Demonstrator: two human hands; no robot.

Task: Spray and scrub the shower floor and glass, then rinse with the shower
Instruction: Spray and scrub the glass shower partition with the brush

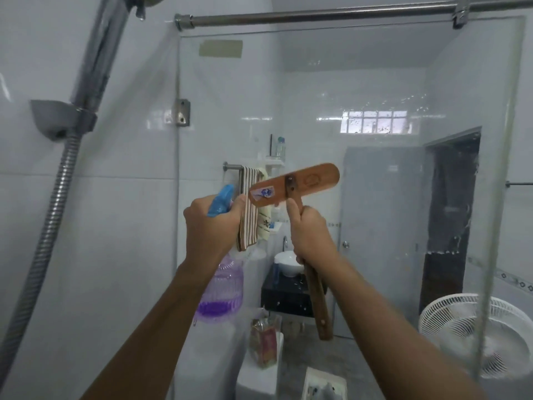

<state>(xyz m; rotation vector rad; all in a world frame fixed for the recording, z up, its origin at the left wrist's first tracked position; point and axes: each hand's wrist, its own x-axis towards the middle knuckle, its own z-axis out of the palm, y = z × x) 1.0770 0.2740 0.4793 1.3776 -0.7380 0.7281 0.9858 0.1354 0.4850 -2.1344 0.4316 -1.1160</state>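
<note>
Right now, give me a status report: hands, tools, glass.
Left hand grips purple spray bottle. Right hand grips wooden brush by handle, head raised. Shower glass ahead, speckled with droplets, nothing blocking it.

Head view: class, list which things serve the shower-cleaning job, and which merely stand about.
For the job:
spray bottle, gripped by the left hand
wooden brush, gripped by the right hand
glass panel
shower handset and hose

Standing about:
striped towel
white fan
white basin
packet
</note>
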